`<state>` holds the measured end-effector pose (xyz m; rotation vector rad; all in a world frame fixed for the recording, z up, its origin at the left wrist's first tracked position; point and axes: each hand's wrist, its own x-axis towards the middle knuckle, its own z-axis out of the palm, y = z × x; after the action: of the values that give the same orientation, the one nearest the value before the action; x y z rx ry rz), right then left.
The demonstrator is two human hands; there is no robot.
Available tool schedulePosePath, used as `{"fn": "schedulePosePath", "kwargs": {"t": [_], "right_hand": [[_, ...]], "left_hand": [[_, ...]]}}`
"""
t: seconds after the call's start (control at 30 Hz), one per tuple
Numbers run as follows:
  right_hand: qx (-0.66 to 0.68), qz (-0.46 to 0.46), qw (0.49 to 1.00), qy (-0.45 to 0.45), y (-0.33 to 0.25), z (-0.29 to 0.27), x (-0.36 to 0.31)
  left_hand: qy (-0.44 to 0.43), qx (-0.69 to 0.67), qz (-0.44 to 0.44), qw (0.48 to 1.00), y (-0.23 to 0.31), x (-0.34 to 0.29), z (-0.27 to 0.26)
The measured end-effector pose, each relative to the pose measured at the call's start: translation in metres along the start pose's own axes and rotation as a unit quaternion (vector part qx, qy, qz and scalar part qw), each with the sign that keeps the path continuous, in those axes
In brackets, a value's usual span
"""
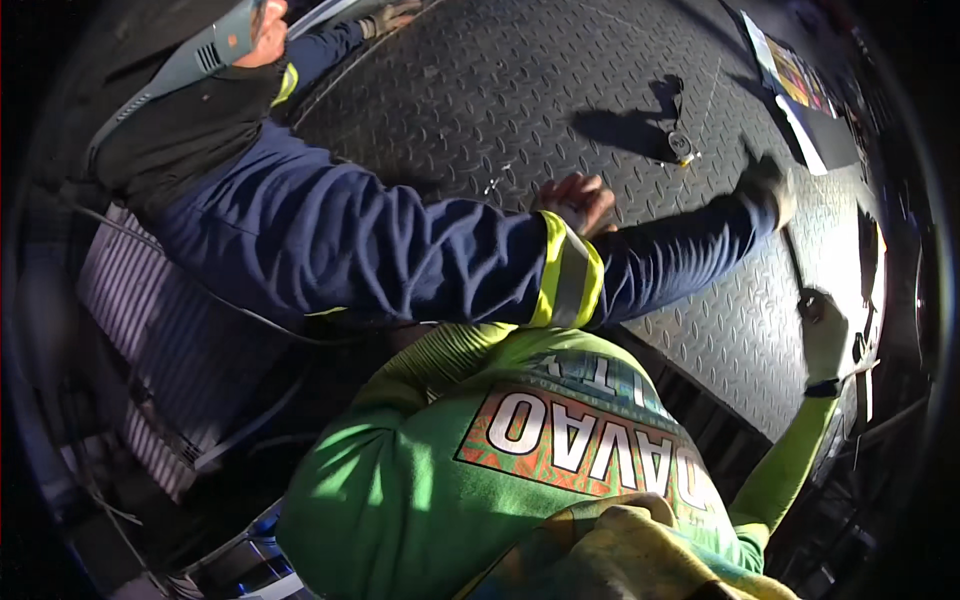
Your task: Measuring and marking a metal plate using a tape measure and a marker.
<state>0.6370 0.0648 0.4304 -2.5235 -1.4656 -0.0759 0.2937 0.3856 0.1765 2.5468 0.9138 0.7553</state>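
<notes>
Dark diamond-plate metal [450,130] fills the space in front of me, dim toward the far left and washed out by a strong glare at the right. At my left side, below it, a ribbed panel [150,310] leans in the gloom with a thin cable crossing in front. My left hand [580,198] shows over the plate just past a co-worker's navy sleeve [420,255], which hides part of it; its fingers are bent and close together, and I cannot tell whether they hold anything. My right hand [828,335] is out at the right, a dark band [824,388] round its wrist. A thin dark rod [795,262] runs between its fingertips and the co-worker's gloved hand [785,195] just beyond; glare and shadow blur that end, so I cannot tell if my fingers are closed on the rod or apart from it. The co-worker's arm, with a yellow-and-grey reflective band [570,270], reaches across in front of my green shirt [400,500]. Further out on the plate, between my two hands, lies a round dark tool [680,147] with a yellow bit at its edge. Colourful printed sheets [795,75] lie at the upper right, and a patterned cloth [620,550] hangs over my chest.
</notes>
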Motion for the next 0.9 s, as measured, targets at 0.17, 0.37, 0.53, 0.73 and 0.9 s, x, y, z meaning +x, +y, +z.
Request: {"fn": "schedulePosePath", "kwargs": {"t": [0.17, 0.37, 0.53, 0.73, 0.9], "right_hand": [[-0.19, -0.091, 0.966, 0.147, -0.05, -0.08, 0.097], [-0.081, -0.279, 0.94, 0.181, -0.178, -0.092, 0.294], [-0.011, -0.266, 0.917, 0.298, -0.295, -0.08, 0.352], [0.031, -0.221, 0.961, 0.161, -0.351, -0.03, 0.406], [0.072, -0.261, 0.961, -0.06, -0.345, 0.053, 0.387]], "left_hand": [[0.115, -0.059, 0.039, 0.991, 0.039, -0.009, -0.017], [0.208, -0.151, 0.148, 0.955, 0.121, -0.015, -0.104], [0.158, -0.128, 0.161, 0.966, 0.128, -0.013, -0.151], [0.213, -0.048, 0.032, 0.975, 0.104, -0.054, -0.152], [0.24, 0.04, -0.038, 0.969, 0.082, -0.088, -0.154]]}}
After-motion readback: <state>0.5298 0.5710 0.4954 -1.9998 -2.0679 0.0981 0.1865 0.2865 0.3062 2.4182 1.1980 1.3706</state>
